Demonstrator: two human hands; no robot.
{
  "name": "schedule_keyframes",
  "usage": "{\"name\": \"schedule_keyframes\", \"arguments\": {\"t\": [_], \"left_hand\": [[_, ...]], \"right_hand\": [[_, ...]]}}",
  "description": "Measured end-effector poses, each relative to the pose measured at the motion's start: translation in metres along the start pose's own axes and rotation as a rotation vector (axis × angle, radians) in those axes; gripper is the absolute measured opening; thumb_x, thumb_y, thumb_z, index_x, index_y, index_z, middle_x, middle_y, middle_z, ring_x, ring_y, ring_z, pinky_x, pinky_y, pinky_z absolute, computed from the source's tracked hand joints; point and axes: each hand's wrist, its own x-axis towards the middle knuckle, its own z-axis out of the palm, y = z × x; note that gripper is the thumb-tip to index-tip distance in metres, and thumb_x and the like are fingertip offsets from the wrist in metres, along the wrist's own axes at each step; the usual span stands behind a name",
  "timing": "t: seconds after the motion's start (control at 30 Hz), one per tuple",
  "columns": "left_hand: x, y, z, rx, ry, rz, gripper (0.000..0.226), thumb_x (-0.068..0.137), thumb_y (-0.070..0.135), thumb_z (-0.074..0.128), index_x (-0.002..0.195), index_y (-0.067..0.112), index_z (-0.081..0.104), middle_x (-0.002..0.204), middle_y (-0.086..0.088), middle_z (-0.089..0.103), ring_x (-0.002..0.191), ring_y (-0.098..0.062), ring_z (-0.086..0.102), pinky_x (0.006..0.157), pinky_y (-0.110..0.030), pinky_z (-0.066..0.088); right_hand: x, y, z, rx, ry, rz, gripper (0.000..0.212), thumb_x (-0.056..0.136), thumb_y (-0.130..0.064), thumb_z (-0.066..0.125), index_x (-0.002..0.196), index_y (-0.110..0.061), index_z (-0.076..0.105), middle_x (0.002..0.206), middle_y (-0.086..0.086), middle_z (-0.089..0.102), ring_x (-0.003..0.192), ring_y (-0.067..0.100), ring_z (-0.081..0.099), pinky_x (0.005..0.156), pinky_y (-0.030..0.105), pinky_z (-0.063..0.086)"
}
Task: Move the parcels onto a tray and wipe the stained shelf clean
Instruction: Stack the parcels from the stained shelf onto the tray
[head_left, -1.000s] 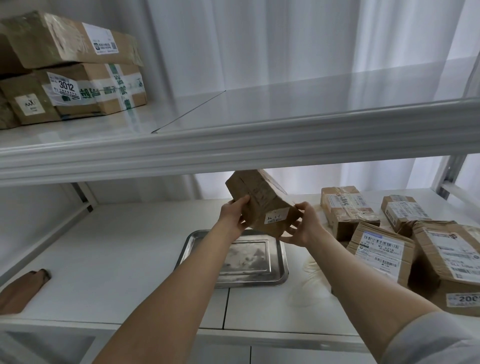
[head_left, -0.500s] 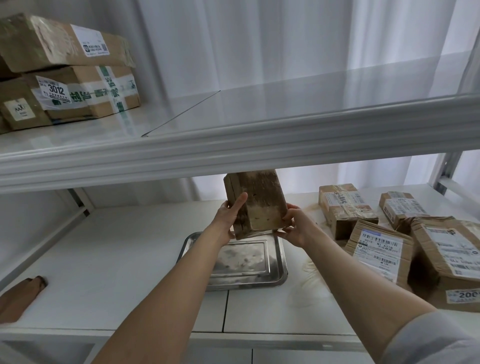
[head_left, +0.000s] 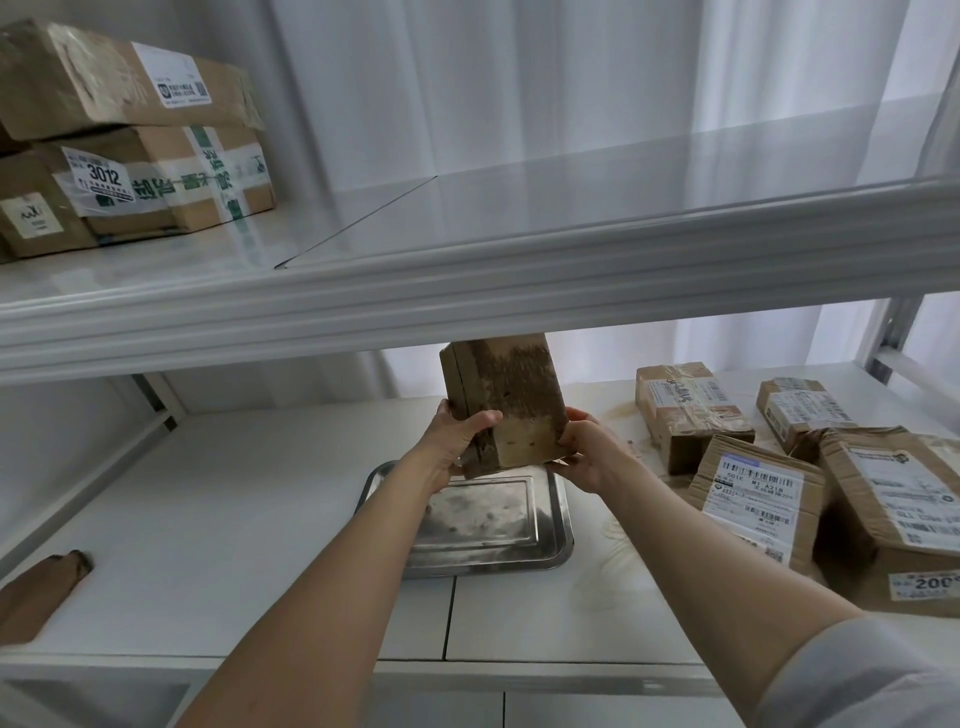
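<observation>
At the upper left of the frame two taped boxes (head_left: 130, 140) sat stacked on the upper shelf (head_left: 467, 291), out of the way of this job as I judged it. At the lower left a flat brown object (head_left: 41, 587) lay on the lower shelf (head_left: 208, 519); I could not tell what it was. Toward the middle, my left hand (head_left: 457, 441) gripped the parcel (head_left: 504, 400) by its lower left edge, thumb across the front face and fingers hidden behind. I held the parcel upright in the air, its top close under the lip of the upper shelf, with a dark, blotched face turned to me. That was probably the side that had lain in the mess, and holding it on end let me look at it and kept it off the clean white board. Directly below it, in the lower middle of the frame, lay the steel tray (head_left: 493, 525) with no parcel on it yet, put where I could lower the parcel straight down. My right hand (head_left: 587, 452) clasped the parcel's lower right corner, so both hands shared the weight. Just right of the tray a pale brownish stain (head_left: 613, 545) spread over the shelf toward the back, and at the right of the frame four parcels (head_left: 758, 499) were grouped on or beside it. In my judgement they had to go to the tray before any wiping made sense.
</observation>
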Motion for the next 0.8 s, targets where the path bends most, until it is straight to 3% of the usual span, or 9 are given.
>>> {"name": "schedule_keyframes", "arguments": {"t": [0.1, 0.17, 0.27, 0.43, 0.57, 0.63, 0.7, 0.8], "left_hand": [[-0.001, 0.001, 0.001, 0.029, 0.056, 0.033, 0.070, 0.072, 0.030, 0.079, 0.130, 0.018, 0.042, 0.122, -0.007, 0.060, 0.100, -0.021, 0.062, 0.078, -0.038, 0.055], [0.001, 0.000, 0.002, 0.111, 0.119, 0.051, 0.095, 0.054, 0.048, 0.082, 0.134, 0.022, 0.038, 0.127, -0.006, 0.055, 0.109, -0.025, 0.059, 0.089, -0.043, 0.054], [0.005, 0.000, -0.001, 0.208, 0.192, 0.100, 0.110, 0.041, 0.057, 0.076, 0.137, 0.025, 0.035, 0.131, -0.005, 0.049, 0.115, -0.026, 0.055, 0.099, -0.044, 0.049], [0.001, 0.007, -0.006, 0.117, 0.228, 0.098, 0.081, 0.057, 0.049, 0.072, 0.128, 0.019, 0.046, 0.122, -0.007, 0.058, 0.107, -0.026, 0.060, 0.094, -0.045, 0.053], [0.005, 0.005, -0.017, 0.191, 0.327, 0.093, 0.097, 0.047, 0.060, 0.066, 0.132, 0.019, 0.043, 0.125, -0.008, 0.052, 0.108, -0.029, 0.058, 0.094, -0.045, 0.053], [0.001, 0.006, -0.018, 0.142, 0.300, 0.094, 0.086, 0.053, 0.057, 0.067, 0.127, 0.018, 0.047, 0.122, -0.008, 0.056, 0.105, -0.027, 0.059, 0.089, -0.042, 0.054], [-0.003, 0.008, -0.021, 0.086, 0.230, 0.078, 0.061, 0.071, 0.047, 0.065, 0.121, 0.014, 0.054, 0.115, -0.007, 0.060, 0.101, -0.024, 0.058, 0.082, -0.037, 0.053], [-0.006, 0.006, -0.025, -0.031, 0.144, 0.013, 0.036, 0.075, 0.041, 0.058, 0.100, 0.015, 0.060, 0.108, -0.007, 0.059, 0.101, -0.026, 0.055, 0.084, -0.039, 0.048]], "right_hand": [[-0.003, -0.002, 0.005, -0.025, -0.003, 0.003, 0.048, 0.090, 0.008, 0.042, 0.129, -0.020, 0.046, 0.108, 0.013, 0.054, 0.104, 0.031, 0.052, 0.097, 0.045, 0.049], [-0.005, -0.004, 0.009, -0.093, -0.016, 0.002, 0.044, 0.093, -0.009, 0.057, 0.132, -0.021, 0.040, 0.118, 0.012, 0.054, 0.104, 0.029, 0.052, 0.100, 0.042, 0.046], [-0.004, -0.006, 0.013, -0.186, -0.024, -0.003, 0.069, 0.086, -0.035, 0.069, 0.141, -0.011, 0.033, 0.131, 0.013, 0.043, 0.130, 0.033, 0.039, 0.104, 0.042, 0.036], [0.004, -0.004, 0.016, -0.184, -0.038, -0.071, 0.087, 0.079, -0.046, 0.073, 0.146, -0.012, 0.029, 0.149, 0.011, 0.033, 0.139, 0.033, 0.029, 0.113, 0.047, 0.030], [0.007, 0.000, 0.019, -0.238, 0.110, -0.239, 0.087, 0.075, -0.046, 0.076, 0.144, -0.014, 0.033, 0.148, 0.012, 0.037, 0.135, 0.032, 0.037, 0.110, 0.050, 0.034], [0.007, 0.001, 0.020, -0.276, 0.123, -0.237, 0.089, 0.074, -0.049, 0.076, 0.143, -0.014, 0.033, 0.147, 0.011, 0.038, 0.134, 0.032, 0.038, 0.110, 0.050, 0.035], [0.004, 0.001, 0.021, -0.314, 0.045, -0.185, 0.091, 0.074, -0.054, 0.073, 0.145, -0.016, 0.031, 0.150, 0.009, 0.035, 0.136, 0.033, 0.036, 0.110, 0.051, 0.034], [-0.003, 0.002, 0.018, -0.246, -0.189, -0.056, 0.070, 0.083, -0.055, 0.061, 0.140, -0.022, 0.037, 0.145, 0.008, 0.039, 0.131, 0.035, 0.039, 0.109, 0.055, 0.033]]}}
